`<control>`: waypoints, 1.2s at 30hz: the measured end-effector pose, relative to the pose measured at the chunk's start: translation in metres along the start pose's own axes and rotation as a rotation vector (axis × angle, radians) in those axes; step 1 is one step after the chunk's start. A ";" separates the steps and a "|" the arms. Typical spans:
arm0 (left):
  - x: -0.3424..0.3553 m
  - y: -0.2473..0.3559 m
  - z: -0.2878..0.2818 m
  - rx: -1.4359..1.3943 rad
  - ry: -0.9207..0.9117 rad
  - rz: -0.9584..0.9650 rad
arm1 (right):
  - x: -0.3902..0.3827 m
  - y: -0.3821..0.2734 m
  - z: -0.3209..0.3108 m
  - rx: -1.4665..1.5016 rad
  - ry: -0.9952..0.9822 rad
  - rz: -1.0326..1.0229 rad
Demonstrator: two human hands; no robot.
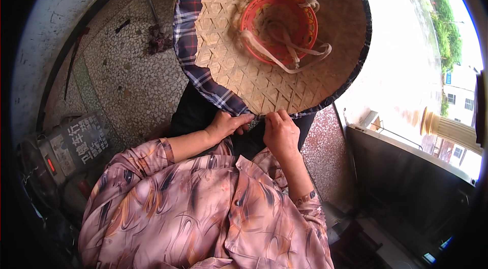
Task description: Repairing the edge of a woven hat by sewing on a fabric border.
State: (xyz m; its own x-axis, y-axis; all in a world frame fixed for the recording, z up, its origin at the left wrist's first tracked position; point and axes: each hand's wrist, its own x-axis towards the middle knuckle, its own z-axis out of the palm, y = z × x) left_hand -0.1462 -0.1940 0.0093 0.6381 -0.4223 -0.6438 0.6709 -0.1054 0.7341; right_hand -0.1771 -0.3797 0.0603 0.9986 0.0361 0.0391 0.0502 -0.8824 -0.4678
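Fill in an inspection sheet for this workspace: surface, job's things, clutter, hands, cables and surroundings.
Surface: speckled floor below; the hat is held over dark trousers, and whether it rests on them is unclear.
Job's things: woven hat, underside showing; plaid cloth along its edge, wider on the left; red ring inside, with a pale strap.
Clutter: mop-like thing on the floor, upper left.
Hands: left hand and right hand both pinch the hat's near edge.
Cables: cannot tell; the picture's rim is dark.
Surroundings: dark panel at right; trees and a pale column beyond.
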 end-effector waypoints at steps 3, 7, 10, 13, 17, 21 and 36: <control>0.000 -0.001 0.000 -0.007 -0.005 0.038 | 0.003 -0.003 0.002 -0.031 -0.026 -0.034; 0.000 -0.002 -0.001 0.005 -0.021 0.091 | 0.009 -0.007 0.008 0.177 0.033 0.012; -0.004 0.008 0.004 -0.101 0.002 0.119 | 0.011 0.006 0.014 0.518 0.042 0.223; -0.006 0.010 0.005 -0.101 0.000 0.096 | 0.010 0.012 0.015 0.612 -0.037 0.395; -0.003 0.002 0.004 -0.049 -0.006 0.141 | 0.029 0.012 -0.009 0.408 -0.132 0.239; -0.004 0.004 0.002 -0.033 -0.020 0.033 | 0.045 0.012 -0.036 -0.004 -0.268 0.140; -0.005 0.002 0.005 -0.041 0.038 -0.041 | 0.098 -0.011 -0.035 0.903 -0.135 0.337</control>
State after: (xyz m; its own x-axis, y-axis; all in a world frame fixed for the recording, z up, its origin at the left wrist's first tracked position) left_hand -0.1498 -0.1969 0.0150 0.6233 -0.3833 -0.6816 0.7111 -0.0849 0.6980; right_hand -0.0806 -0.3830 0.1004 0.9539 -0.0486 -0.2961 -0.3001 -0.1662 -0.9393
